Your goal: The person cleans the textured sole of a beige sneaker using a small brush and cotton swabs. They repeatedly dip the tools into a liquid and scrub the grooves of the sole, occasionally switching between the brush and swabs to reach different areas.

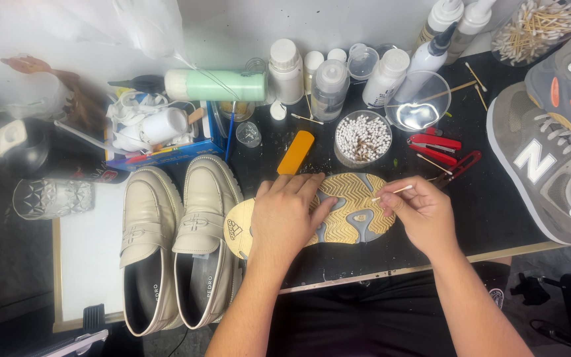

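Note:
A shoe lies sole-up (pixel 351 211) on the black work mat, its tread yellow with grey patches. My left hand (pixel 284 215) lies flat on the sole's middle and heel part, pressing it down. My right hand (pixel 421 210) pinches a thin cotton swab (pixel 391 193), whose tip touches the tread near the toe end. The swab's stick points left from my fingers.
A pair of cream loafers (pixel 176 244) stands to the left on a white board. A round tub of cotton swabs (pixel 363 137), an orange bar (pixel 296 152), red pliers (pixel 435 147) and several bottles (pixel 330 86) crowd the back. Grey sneakers (pixel 550 152) lie at the right.

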